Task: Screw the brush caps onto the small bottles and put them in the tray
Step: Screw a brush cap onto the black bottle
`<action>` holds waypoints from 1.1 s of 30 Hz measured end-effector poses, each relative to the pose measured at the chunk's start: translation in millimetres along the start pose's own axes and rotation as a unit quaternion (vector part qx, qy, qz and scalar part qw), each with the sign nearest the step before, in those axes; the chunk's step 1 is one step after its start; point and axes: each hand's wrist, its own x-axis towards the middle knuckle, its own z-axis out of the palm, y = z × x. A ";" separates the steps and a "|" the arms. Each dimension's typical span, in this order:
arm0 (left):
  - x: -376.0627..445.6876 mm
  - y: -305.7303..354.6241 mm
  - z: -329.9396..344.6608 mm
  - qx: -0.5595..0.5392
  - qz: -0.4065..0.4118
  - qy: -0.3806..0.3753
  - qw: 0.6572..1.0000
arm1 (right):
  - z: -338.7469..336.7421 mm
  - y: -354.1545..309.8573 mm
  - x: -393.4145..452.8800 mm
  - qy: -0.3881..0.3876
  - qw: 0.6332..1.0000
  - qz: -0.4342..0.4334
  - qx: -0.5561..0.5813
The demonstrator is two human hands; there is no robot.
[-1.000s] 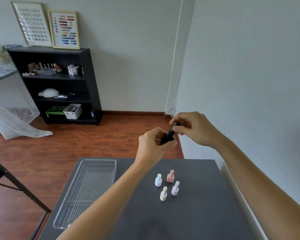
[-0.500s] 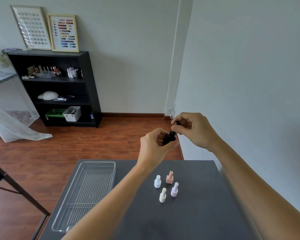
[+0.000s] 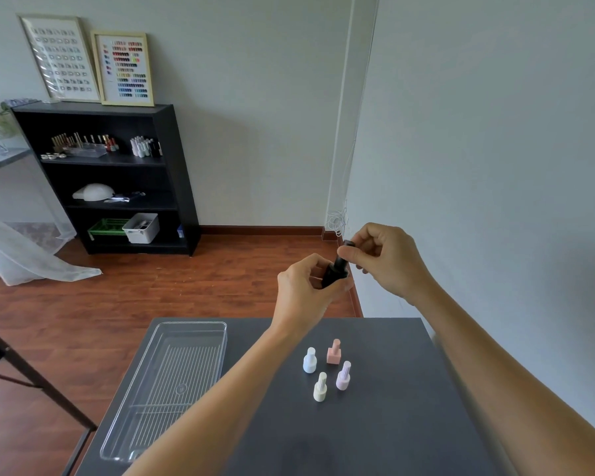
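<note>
Your left hand grips the glossy black bottle above the table's far edge; your right hand pinches its cap. Four matte pastel bottles stand right of the ribbed clear tray on the dark table.

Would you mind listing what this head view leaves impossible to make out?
- Black bottle: mostly wrapped by the left hand.
- Black cap: covered by the right hand, so how far it is screwed on is hidden.
- Clear tray: near corner hidden behind the left forearm.
- Shelf items: too small to identify.
</note>
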 end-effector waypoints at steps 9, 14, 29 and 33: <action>-0.8 -5.6 4.1 0.007 0.003 -0.014 1.000 | 1.7 7.5 -7.2 -0.051 0.995 0.017 0.082; -3.2 -15.9 12.8 -0.004 0.000 -0.017 1.000 | 9.7 15.9 -11.7 -0.005 0.998 0.025 0.050; -27.7 -145.6 51.7 0.246 -0.140 -0.192 0.940 | 34.2 125.5 -65.9 0.022 0.985 0.162 0.056; -40.8 -174.6 65.4 0.325 -0.178 -0.211 0.905 | 37.2 150.8 -78.7 0.001 0.980 0.190 0.053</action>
